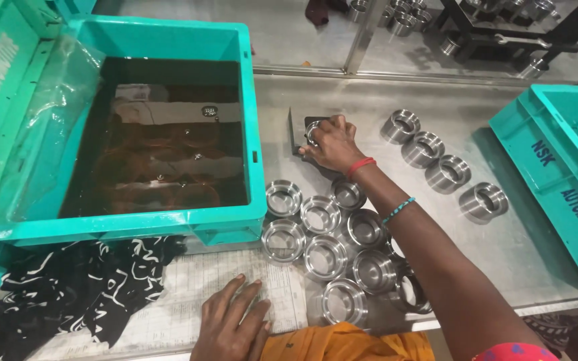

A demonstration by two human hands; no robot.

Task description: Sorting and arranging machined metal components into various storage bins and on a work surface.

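Right hand (pixel 332 142) is stretched out across the steel table (pixel 503 247), fingers curled around a shiny metal ring (pixel 312 132) sitting on a dark block (pixel 297 134). Left hand (pixel 232 324) lies flat and empty on a printed paper sheet (pixel 188 294). The block's mostly hidden.

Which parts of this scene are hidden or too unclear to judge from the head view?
- Head view: the right hand covers most of the metal ring it presses on the dark block; the grip is unclear.
- The dark liquid in the teal crate hides what lies in it.
- The forearm covers some of the metal cups.
- The paper sheet under the left hand: writing too small.
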